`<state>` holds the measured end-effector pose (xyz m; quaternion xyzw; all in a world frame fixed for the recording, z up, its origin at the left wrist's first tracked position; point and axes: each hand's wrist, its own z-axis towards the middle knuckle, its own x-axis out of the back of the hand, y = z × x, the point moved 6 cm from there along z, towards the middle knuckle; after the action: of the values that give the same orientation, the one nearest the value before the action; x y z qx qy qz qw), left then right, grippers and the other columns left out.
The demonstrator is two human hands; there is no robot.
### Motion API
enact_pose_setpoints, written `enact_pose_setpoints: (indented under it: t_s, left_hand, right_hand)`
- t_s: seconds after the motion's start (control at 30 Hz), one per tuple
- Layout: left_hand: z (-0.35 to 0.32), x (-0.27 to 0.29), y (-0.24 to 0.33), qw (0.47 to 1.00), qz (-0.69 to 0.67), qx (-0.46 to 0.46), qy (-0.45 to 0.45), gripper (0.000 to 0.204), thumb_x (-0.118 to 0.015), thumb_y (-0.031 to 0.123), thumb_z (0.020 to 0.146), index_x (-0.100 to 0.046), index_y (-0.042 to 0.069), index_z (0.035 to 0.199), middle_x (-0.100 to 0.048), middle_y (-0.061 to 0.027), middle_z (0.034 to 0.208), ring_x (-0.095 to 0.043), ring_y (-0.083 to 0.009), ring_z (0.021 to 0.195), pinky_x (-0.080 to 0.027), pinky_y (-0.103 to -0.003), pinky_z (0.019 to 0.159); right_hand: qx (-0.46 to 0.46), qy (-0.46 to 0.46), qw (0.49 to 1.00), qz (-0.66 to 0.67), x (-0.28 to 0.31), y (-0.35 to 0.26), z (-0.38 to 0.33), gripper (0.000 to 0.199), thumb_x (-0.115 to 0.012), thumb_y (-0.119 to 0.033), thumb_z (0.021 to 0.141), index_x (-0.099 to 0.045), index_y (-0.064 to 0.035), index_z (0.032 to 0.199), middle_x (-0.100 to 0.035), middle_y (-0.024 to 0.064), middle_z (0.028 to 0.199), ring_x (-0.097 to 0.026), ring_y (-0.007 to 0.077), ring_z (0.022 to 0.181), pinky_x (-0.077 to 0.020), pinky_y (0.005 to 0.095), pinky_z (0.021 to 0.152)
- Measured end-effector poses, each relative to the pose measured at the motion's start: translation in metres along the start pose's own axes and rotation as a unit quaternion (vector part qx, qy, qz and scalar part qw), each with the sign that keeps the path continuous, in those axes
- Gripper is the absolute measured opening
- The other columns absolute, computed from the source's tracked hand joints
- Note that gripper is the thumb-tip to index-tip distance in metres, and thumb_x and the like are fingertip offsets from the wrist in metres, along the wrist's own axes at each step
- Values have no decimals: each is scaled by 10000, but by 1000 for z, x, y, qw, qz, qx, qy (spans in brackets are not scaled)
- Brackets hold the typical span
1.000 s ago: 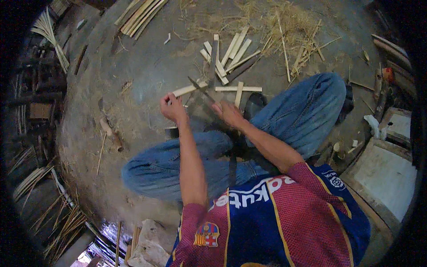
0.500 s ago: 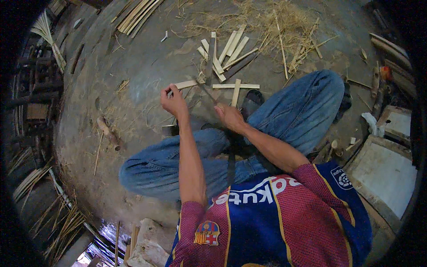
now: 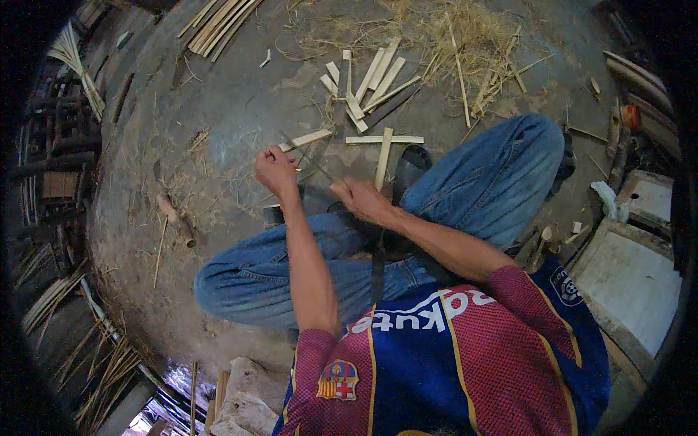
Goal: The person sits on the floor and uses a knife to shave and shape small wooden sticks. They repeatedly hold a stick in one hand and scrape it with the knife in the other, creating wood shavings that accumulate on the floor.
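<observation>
My left hand (image 3: pixel 276 171) is closed on one end of a short pale bamboo strip (image 3: pixel 313 138), which points off to the right. In my right hand (image 3: pixel 361 199) is the handle of a knife; its thin dark blade (image 3: pixel 314 163) slants up and left to the strip near my left fingers. Just beyond my right hand, two flat strips lie crossed on the ground, one upright strip (image 3: pixel 384 160) over a sideways strip (image 3: pixel 356 139). Several more cut strips (image 3: pixel 378 71) lie fanned out farther away.
A heap of fine shavings (image 3: pixel 465 33) lies at the far right. Long split strips (image 3: pixel 224 27) rest at the far left. A short piece of wood (image 3: pixel 177 218) is left of my bent knee. Worn white panels (image 3: pixel 618 280) stand at the right. My crossed legs (image 3: pixel 480 189) flank the work.
My right hand and the knife have moved left, so the blade now reaches near my left fingers. My left hand has shifted slightly left and down with the bamboo strip.
</observation>
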<state>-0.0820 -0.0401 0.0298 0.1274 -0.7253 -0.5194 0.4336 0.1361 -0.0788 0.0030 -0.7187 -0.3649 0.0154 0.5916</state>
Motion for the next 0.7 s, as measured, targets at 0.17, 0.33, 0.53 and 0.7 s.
enact_pose_setpoints:
  t_s: [0.17,0.33,0.53,0.7]
  left_hand:
    - [0,0,13,999,34,-14,2,288,-532,223,956,-549,-13,792,-628,-120,594,-607,-176,470,-463,-307,421]
    - [-8,-4,25,1000,-5,-26,-8,281,-527,216,957,-556,-14,798,-621,-120,585,-594,-175,467,-456,-316,429]
    - [2,-7,5,999,-23,-48,0,281,-528,214,956,-555,-17,800,-618,-123,583,-598,-176,472,-455,-321,445]
    - [-7,-4,20,996,38,-77,3,277,-538,218,950,-552,-14,800,-619,-118,594,-602,-184,477,-459,-332,450]
  right_hand:
    - [24,22,997,-75,13,11,1,445,-503,-402,981,-575,35,1028,-629,286,875,-606,493,866,-483,505,718]
    - [-6,42,999,-35,-1,46,11,402,-477,-393,992,-593,-12,1048,-645,253,913,-613,476,882,-489,499,727]
    - [170,86,970,-153,-8,44,3,384,-416,-356,1006,-581,-14,1061,-637,256,896,-605,471,894,-479,507,749]
    - [-119,-32,991,-58,0,37,5,488,-382,-406,1005,-591,34,1047,-635,290,872,-599,500,880,-469,532,771]
